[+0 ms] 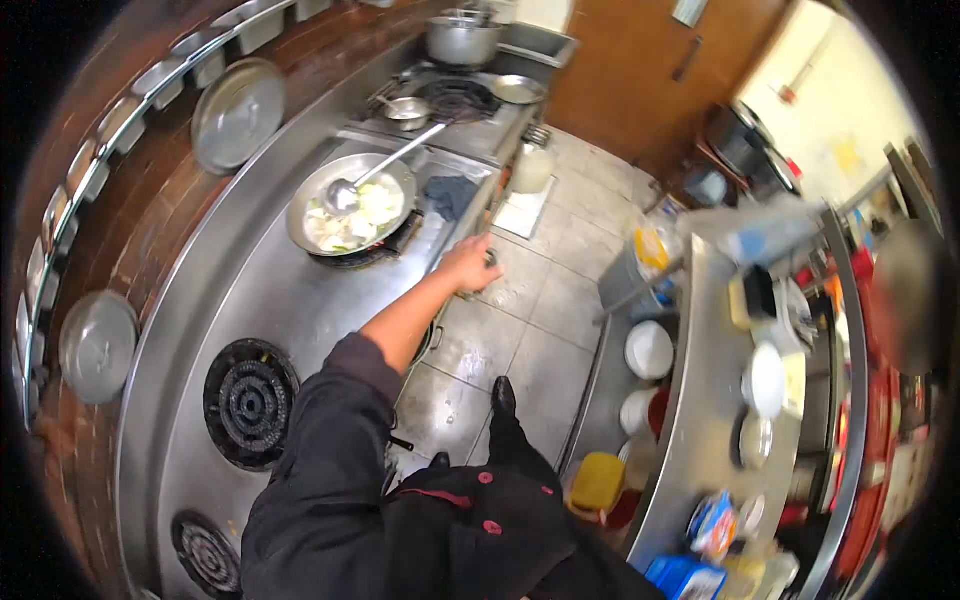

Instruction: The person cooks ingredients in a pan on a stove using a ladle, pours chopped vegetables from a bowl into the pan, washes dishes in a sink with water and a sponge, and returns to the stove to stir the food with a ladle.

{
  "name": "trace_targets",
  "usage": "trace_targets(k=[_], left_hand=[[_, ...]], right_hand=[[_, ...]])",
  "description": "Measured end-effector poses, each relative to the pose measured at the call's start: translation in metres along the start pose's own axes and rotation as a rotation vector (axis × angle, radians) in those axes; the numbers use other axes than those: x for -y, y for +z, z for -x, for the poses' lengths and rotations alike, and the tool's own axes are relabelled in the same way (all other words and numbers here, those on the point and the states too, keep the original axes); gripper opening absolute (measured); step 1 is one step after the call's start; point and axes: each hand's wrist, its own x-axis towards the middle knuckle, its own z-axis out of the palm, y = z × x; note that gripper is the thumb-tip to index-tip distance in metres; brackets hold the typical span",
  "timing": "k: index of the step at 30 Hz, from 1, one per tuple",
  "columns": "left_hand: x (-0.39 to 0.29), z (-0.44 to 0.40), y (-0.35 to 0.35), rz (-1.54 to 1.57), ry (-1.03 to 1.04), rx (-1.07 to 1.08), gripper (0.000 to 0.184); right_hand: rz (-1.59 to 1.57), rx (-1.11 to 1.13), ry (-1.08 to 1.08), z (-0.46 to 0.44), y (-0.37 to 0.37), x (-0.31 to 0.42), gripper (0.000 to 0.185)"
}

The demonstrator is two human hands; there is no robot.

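My left hand (pixel 469 264) reaches past the front edge of the steel stove (pixel 222 290), its fingers curled. A small dark round spot shows at the fingertips; I cannot make out what it is. Just up and left of the hand, a wide pan (pixel 298 218) sits on a burner with pale chunks of food (pixel 377 205) in it. A long-handled ladle (pixel 343 196) rests in the pan, its handle pointing up and right. Beside the pan lies a dark folded cloth (pixel 449 196). My right hand is out of view.
Two bare burners (pixel 251 404) are on the near stovetop. A small pan (pixel 407 113) and a large pot (pixel 464 44) stand at the far end. Right of the tiled floor (pixel 540 335), a steel counter (pixel 690 400) holds bowls (pixel 764 380) and packages. Lids hang left.
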Motion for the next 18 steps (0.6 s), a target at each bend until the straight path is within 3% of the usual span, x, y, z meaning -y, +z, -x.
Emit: trace_targets(k=[1,4,8,12,15,17,18], left_hand=[[0.006,-0.025,-0.002,-0.038,-0.021,-0.117,0.079],[0.017,-0.100,-0.008,-0.071,-0.229,-0.023,0.066],[0.061,-0.173,-0.004,-0.100,-0.450,-0.034,0.075],[0.135,-0.204,0.043,-0.044,-0.514,-0.014,0.063],[0.124,-0.170,0.037,-0.051,-0.448,-0.174,0.048],[0.121,-0.147,0.053,-0.139,-0.477,-0.232,0.041],[0.128,-0.127,0.058,-0.084,-0.485,-0.264,0.039]], right_hand=[[-0.028,0.029,0.020,-0.029,-0.028,0.000,0.032],[-0.065,0.089,0.036,-0.127,-0.112,0.010,0.032],[-0.013,0.161,0.013,-0.231,-0.218,0.037,0.032],[0.163,0.330,-0.058,-0.250,-0.294,0.023,0.032],[0.424,0.468,-0.226,-0.244,-0.347,0.007,0.032],[0.533,0.171,-0.557,-0.251,-0.372,0.038,0.032],[0.572,0.223,-0.595,-0.265,-0.396,0.033,0.032]])
